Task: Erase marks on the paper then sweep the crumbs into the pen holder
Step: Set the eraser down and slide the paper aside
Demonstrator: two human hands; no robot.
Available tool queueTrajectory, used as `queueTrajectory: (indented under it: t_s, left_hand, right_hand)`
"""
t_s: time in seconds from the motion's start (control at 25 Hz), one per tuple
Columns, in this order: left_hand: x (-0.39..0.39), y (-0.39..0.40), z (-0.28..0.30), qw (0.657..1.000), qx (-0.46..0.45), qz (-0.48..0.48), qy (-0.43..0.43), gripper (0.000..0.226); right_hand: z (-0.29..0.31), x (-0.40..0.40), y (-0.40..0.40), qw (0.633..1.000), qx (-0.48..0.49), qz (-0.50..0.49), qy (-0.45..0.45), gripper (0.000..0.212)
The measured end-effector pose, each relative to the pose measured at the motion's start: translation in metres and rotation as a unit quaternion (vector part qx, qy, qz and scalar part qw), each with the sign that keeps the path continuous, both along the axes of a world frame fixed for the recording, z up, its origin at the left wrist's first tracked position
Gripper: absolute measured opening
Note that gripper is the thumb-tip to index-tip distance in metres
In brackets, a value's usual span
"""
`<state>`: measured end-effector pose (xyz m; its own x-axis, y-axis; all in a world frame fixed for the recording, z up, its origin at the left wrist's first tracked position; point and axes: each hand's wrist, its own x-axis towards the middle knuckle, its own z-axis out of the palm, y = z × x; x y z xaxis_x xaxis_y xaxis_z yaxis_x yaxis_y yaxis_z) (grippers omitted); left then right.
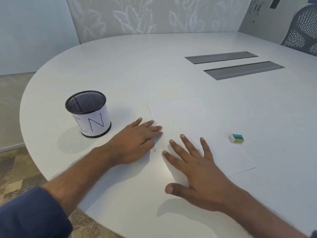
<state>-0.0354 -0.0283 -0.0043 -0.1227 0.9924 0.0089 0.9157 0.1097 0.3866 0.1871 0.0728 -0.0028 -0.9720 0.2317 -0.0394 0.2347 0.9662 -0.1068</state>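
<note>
A white sheet of paper (192, 121) lies flat on the white table. My left hand (137, 138) rests palm down at the paper's left edge, fingers together and touching that edge. My right hand (195, 165) lies flat on the paper's near part, fingers spread, holding nothing. A small dark pencil mark or crumbs (154, 149) show between the two hands at the edge. The black mesh pen holder (88, 113), wrapped in white paper lettered "IN", stands left of my left hand. A white eraser in a blue and yellow sleeve (236, 138) lies on the paper's right side.
The rounded table edge (30, 134) curves close by the pen holder on the left. Two grey cable-slot lids (240, 65) sit in the tabletop at the far right. A mesh office chair (303, 31) stands beyond the table's right corner.
</note>
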Motion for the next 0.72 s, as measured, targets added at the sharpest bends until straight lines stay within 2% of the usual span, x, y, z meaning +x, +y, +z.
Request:
queueTrajectory:
  t_s: [0.16,0.36,0.48,0.6,0.72]
  left_hand:
    - [-0.001,-0.005,-0.003,1.0,0.012,0.015,-0.018,0.05]
    - [-0.003,-0.024,-0.004,0.988,0.119,0.083,-0.055,0.053]
    - [-0.004,-0.031,-0.006,0.982,0.142,0.112,-0.062,0.042]
    - [0.001,-0.036,-0.007,0.976,0.162,0.136,-0.054,0.04]
    - [0.013,-0.053,-0.006,0.938,0.262,0.221,-0.059,0.04]
  right_hand:
    - [-0.002,-0.004,-0.005,1.0,-0.014,0.019,0.006,0.092]
    - [-0.002,-0.002,0.0,1.0,-0.005,0.015,-0.009,0.092]
    - [-0.003,-0.002,-0.001,1.0,-0.01,0.021,-0.005,0.091]
    - [-0.005,-0.001,0.005,1.0,0.0,0.01,-0.009,0.096]
    - [-0.005,0.003,0.01,1.0,-0.001,0.002,-0.014,0.097]
